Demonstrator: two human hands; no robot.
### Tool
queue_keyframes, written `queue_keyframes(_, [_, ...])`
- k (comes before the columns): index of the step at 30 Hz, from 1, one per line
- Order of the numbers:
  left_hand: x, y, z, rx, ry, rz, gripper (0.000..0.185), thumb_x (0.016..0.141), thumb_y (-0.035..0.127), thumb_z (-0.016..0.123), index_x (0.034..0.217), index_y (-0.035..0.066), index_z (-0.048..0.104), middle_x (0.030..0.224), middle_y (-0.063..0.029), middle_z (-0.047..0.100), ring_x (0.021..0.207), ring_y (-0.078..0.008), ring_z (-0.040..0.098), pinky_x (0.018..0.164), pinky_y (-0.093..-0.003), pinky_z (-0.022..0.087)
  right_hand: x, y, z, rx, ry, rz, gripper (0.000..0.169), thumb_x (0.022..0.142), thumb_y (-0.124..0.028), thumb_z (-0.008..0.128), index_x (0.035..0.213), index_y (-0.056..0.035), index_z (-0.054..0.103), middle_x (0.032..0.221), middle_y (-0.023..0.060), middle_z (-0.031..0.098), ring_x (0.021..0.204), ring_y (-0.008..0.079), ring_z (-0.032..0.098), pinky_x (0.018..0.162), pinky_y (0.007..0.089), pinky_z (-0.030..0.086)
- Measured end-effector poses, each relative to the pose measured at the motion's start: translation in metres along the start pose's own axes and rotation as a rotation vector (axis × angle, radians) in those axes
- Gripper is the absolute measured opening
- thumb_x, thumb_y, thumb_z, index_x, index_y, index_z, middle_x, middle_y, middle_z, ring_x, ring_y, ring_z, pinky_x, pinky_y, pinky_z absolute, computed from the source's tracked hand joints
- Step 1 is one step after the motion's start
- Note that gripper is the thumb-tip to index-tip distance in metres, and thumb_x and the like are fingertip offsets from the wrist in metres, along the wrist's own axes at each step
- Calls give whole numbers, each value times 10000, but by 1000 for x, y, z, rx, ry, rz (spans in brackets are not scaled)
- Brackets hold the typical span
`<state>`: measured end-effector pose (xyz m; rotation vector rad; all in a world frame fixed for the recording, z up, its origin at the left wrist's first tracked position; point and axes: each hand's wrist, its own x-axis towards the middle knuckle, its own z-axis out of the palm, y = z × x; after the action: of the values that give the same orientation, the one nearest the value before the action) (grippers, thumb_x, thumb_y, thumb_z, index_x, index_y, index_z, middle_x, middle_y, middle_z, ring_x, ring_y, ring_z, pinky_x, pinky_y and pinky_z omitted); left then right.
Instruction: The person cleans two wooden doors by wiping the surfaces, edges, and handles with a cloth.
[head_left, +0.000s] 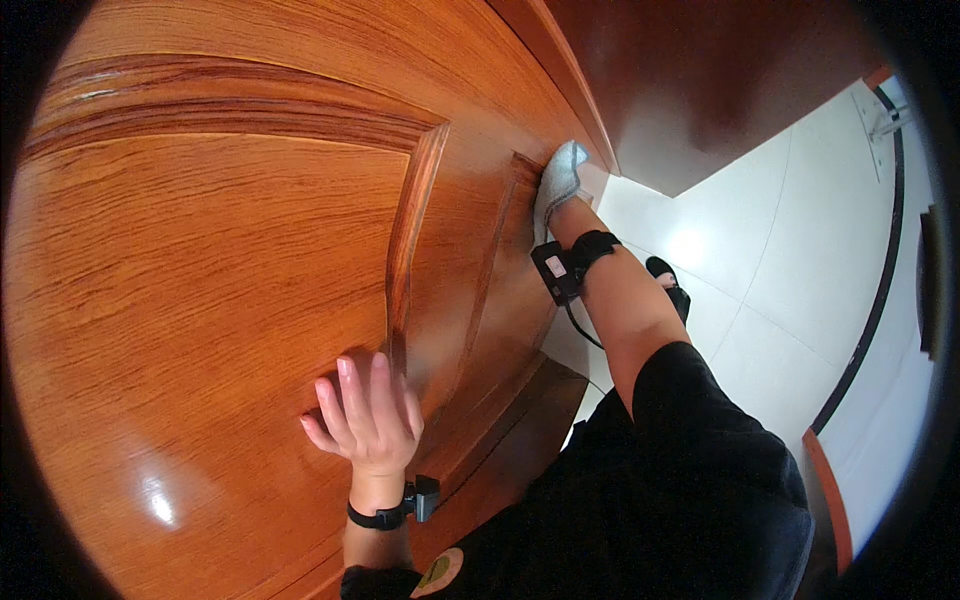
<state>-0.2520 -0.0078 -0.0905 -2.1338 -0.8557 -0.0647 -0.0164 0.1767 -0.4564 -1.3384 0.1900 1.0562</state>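
My left hand (371, 416) is spread, back up, against the glossy brown wooden door (247, 247), beside the raised moulding of its large panel. It holds nothing, and a black strap with a small device is on the wrist. My right arm reaches up and away, near the door's far edge. A light grey-blue cloth (559, 180) with a dark stitched edge covers my right hand (556, 196), whose fingers are hidden. The cloth lies against the door surface beside a smaller moulded panel. A black device (555, 271) with a cable is strapped to the right wrist.
A dark red-brown wooden surface (697, 82) stands beyond the door's edge. Pale tiled floor (765, 247) shows at the right, with my foot in a black shoe (663, 271). A black strip (885, 277) and a metal fitting (881, 127) are near the right rim.
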Motion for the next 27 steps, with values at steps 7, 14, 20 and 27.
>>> queue_keyframes(7, [-9,-2,1,-1,-13,1,366,842,287,586,1171,137,645,1345,-146,510,1315,-349,369,1128,-506,88,-66,-78,58,64,-61,-364,579,975,-327,406,1397,44,264,1473,286,207,1383,401,178,1146,434,144])
queue_keyframes(14, [-18,0,5,14,-10,15,323,839,278,585,1120,142,667,1336,-149,514,1331,-355,341,1124,-524,90,-63,-38,38,-273,-50,-864,652,985,-369,398,1464,1,155,1528,181,121,1412,310,132,1147,367,112])
queue_keyframes(20, [-22,-3,3,21,-11,26,341,841,270,580,1144,132,655,1334,-155,516,1333,-361,333,1125,-526,80,20,8,8,-132,-3,-258,652,980,-393,387,1445,17,184,1519,209,129,1412,330,123,1149,391,115])
queue_keyframes(27, [-10,-1,0,20,-27,36,323,836,253,569,1126,151,669,1350,-133,507,1331,-346,337,1129,-517,82,35,-14,-1,-93,68,-80,658,974,-420,374,1423,36,219,1507,241,138,1412,354,114,1151,418,119])
